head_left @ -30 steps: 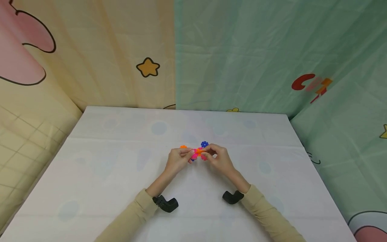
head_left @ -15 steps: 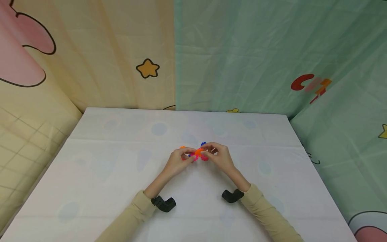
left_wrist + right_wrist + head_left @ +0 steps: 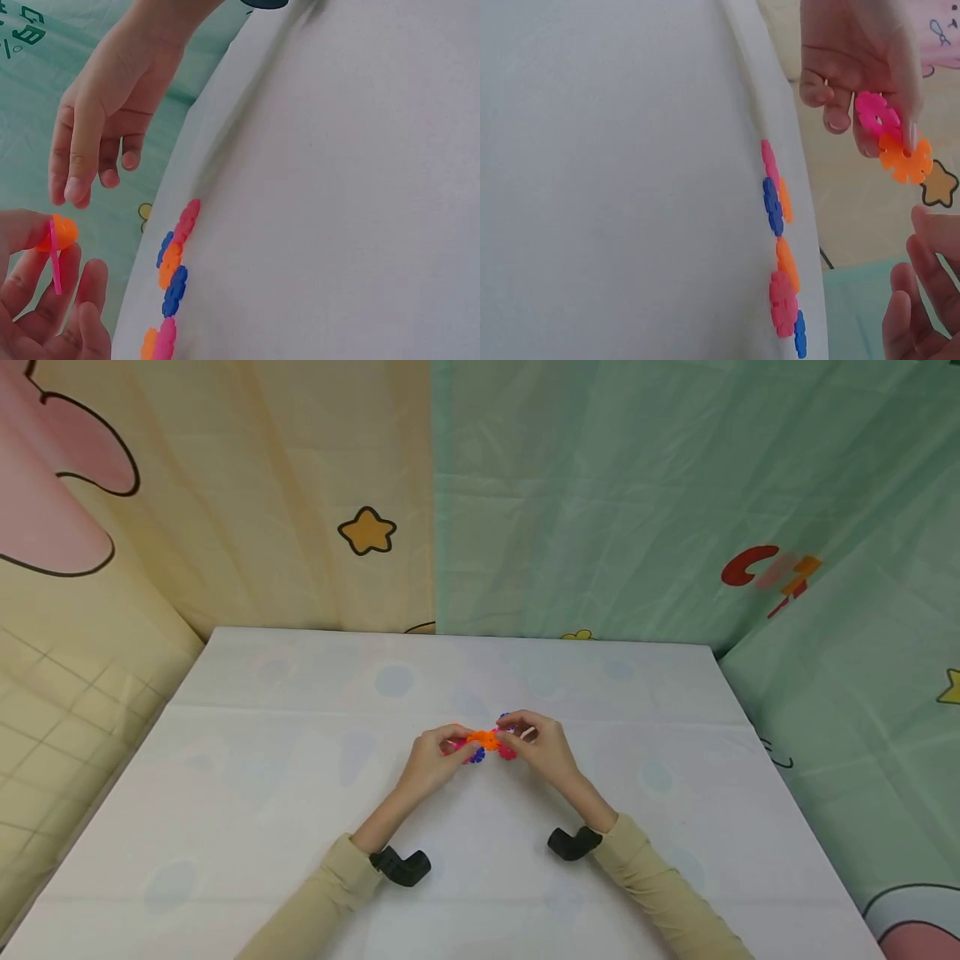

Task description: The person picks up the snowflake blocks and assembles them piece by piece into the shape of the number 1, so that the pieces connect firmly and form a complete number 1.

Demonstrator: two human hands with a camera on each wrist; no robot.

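My left hand (image 3: 433,762) pinches an orange snowflake disc (image 3: 906,159) between thumb and finger. A pink snowflake disc (image 3: 877,114) is slotted into its edge, at an angle, and sits by the curled fingers. My right hand (image 3: 547,750) is just to the right, fingertips apart from the orange disc and nothing between them. Beneath both hands a row of discs lies on the table; the right wrist view shows a pink disc (image 3: 769,161), a blue disc (image 3: 772,206), an orange disc (image 3: 787,266) and a rose-pink disc (image 3: 783,304) among them. In the head view my fingers partly hide this row.
A white cloth with pale spots covers the table (image 3: 300,827). Its far edge meets a yellow and green printed curtain (image 3: 600,510). A black wrist mount (image 3: 402,867) juts inward from the left wrist, another mount (image 3: 573,843) from the right.
My hands were together over the pink and orange discs. The left has drawn slightly left with the joined pair, while the right fingers have come away and spread a little.
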